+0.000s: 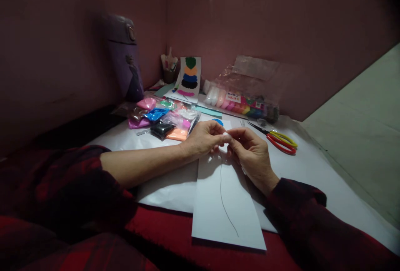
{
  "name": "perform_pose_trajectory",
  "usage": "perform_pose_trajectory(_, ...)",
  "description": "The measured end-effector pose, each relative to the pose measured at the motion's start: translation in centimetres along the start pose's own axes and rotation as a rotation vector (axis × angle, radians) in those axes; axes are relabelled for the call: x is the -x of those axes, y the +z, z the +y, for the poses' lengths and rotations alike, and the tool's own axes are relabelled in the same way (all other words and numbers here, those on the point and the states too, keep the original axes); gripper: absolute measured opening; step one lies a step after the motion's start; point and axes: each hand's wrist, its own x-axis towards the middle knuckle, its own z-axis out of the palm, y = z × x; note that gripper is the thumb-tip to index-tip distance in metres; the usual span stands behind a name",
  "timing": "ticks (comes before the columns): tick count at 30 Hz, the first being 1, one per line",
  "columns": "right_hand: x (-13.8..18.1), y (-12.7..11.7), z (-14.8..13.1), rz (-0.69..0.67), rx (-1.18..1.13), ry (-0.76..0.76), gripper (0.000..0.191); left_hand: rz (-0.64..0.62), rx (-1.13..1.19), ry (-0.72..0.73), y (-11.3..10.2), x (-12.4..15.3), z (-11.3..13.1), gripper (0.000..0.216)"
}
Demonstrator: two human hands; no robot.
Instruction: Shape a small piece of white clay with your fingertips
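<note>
Dull pinkish walls (pixel 256 21) stand behind the table (pixel 312 179), which has a smooth white cover. My left hand (pixel 203 138) and my right hand (pixel 255 157) meet over the card (pixel 208 204), and both pinch the white lump (pixel 226 137) between thumb and fingertips. I judge that this lump is light and soft, probably like clay, so it would dent easily; it is better to take it by the edges, with little pressure. Perhaps it also sticks to skin. Under it, the card looks flat, matte and rather stiff, with one thin curved line (pixel 221 183) and a bumpy blue patch (pixel 217 122) near the far end. To the left, the packets (pixel 158 114) are shiny, wrinkled plastic with plump coloured filling. To the right lie the scissors (pixel 269 134), hard and smooth, with rounded red and yellow handles.
</note>
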Motion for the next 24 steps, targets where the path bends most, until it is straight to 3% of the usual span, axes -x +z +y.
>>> perform_pose_trajectory(12,0.2,-0.2,-0.1,-0.039,-0.013,-0.007,0.013,0.022,-0.081,0.015,0.0,0.1,0.3,0.018)
perform_pose_trajectory(24,-0.1,-0.3,0.2,-0.066,-0.026,0.042,0.021,0.001,-0.182,0.101,-0.2,-0.2,-1.0,0.024)
